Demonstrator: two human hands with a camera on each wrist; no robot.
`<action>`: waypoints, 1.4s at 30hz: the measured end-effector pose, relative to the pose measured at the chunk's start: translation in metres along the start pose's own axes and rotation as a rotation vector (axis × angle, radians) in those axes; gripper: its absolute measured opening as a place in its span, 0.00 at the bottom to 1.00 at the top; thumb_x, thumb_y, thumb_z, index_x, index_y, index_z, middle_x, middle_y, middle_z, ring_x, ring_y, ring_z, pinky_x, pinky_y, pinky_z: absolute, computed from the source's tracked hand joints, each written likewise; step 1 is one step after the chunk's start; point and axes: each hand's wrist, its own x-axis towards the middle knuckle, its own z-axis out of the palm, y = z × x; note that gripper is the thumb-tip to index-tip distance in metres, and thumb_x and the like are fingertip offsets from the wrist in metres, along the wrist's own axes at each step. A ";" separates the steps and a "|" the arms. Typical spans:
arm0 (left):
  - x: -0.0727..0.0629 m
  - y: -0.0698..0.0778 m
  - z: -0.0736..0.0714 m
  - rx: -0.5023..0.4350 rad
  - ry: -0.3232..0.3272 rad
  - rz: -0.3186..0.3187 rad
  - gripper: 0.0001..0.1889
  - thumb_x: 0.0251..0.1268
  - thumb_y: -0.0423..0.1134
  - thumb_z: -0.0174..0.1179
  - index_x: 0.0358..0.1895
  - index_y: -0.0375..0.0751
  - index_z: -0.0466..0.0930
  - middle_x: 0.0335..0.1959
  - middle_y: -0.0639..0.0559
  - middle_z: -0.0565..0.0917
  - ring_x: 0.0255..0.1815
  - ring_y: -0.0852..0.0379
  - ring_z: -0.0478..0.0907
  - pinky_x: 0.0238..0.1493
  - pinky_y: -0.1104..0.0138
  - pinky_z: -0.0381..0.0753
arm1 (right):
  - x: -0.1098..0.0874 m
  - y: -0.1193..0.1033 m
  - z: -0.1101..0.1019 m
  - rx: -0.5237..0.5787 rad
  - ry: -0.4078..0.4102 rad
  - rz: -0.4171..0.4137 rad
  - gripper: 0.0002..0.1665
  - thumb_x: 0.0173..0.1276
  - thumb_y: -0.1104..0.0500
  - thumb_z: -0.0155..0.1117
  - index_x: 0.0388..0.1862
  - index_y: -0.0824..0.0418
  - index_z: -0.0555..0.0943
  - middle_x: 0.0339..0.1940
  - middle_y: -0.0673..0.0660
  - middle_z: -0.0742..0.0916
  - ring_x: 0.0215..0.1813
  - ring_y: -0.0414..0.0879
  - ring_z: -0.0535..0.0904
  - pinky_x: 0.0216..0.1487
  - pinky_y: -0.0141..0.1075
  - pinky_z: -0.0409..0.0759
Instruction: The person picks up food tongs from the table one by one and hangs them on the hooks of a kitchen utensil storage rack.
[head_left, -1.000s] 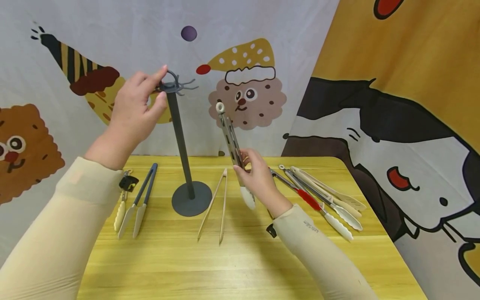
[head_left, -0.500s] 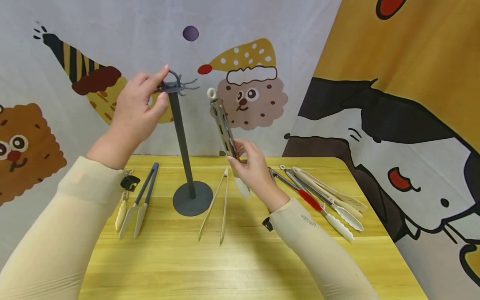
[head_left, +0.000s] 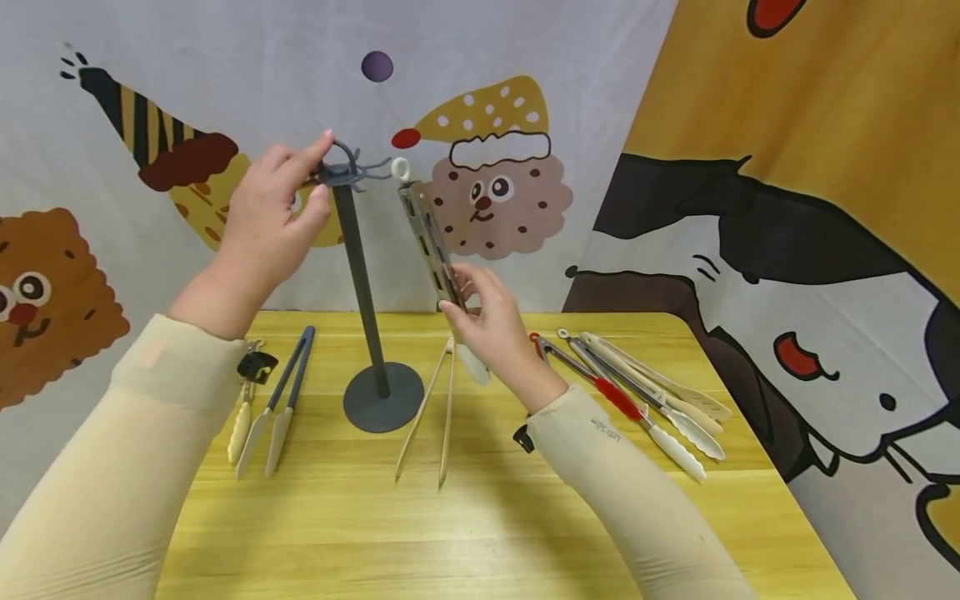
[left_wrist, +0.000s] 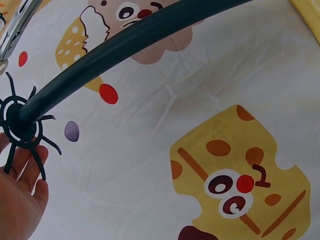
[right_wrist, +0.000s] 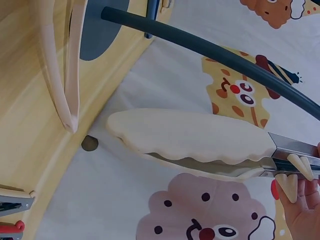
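My left hand point(head_left: 266, 204) is up at the top of a dark grey hook stand point(head_left: 360, 283), thumb and fingers holding its hooked head beside the ring. In the left wrist view several curved hooks point(left_wrist: 19, 120) spread out over the fingers. My right hand point(head_left: 491, 329) grips metal tongs point(head_left: 427, 237) with cream scalloped tips, tilted, held up off the table. Their white hanging loop point(head_left: 401, 170) is right at the end of a hook that points right. The right wrist view shows the cream tips point(right_wrist: 195, 135) lying almost together.
Wooden tongs point(head_left: 447, 408) stand spread on the table point(head_left: 480, 542) by the stand's round base point(head_left: 367, 408). Blue-handled tongs point(head_left: 300, 367) and small cream-tipped tongs point(head_left: 240, 433) lie left. At right are red-grip tongs point(head_left: 621, 400), white-tipped tongs point(head_left: 697, 435) and beige tongs point(head_left: 652, 367). A cartoon curtain hangs behind.
My right hand has carried the cream-tipped tongs up and to the left, bringing the loop from well clear of the hooks to a hook's end. My left hand has stayed on the stand.
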 end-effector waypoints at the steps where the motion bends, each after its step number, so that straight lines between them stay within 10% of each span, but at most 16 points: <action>1: 0.000 0.000 0.000 -0.001 -0.001 -0.003 0.27 0.68 0.45 0.42 0.71 0.63 0.58 0.48 0.39 0.72 0.42 0.46 0.64 0.41 0.56 0.59 | 0.001 -0.001 0.000 0.000 -0.001 -0.004 0.24 0.63 0.59 0.64 0.59 0.57 0.74 0.42 0.54 0.78 0.42 0.42 0.75 0.40 0.32 0.81; 42: 0.000 0.000 0.003 -0.031 0.030 0.005 0.27 0.67 0.45 0.41 0.71 0.62 0.59 0.49 0.38 0.73 0.42 0.45 0.64 0.42 0.54 0.58 | 0.004 0.001 0.020 -0.010 -0.049 -0.002 0.25 0.63 0.60 0.65 0.59 0.58 0.73 0.42 0.53 0.78 0.42 0.41 0.74 0.37 0.27 0.79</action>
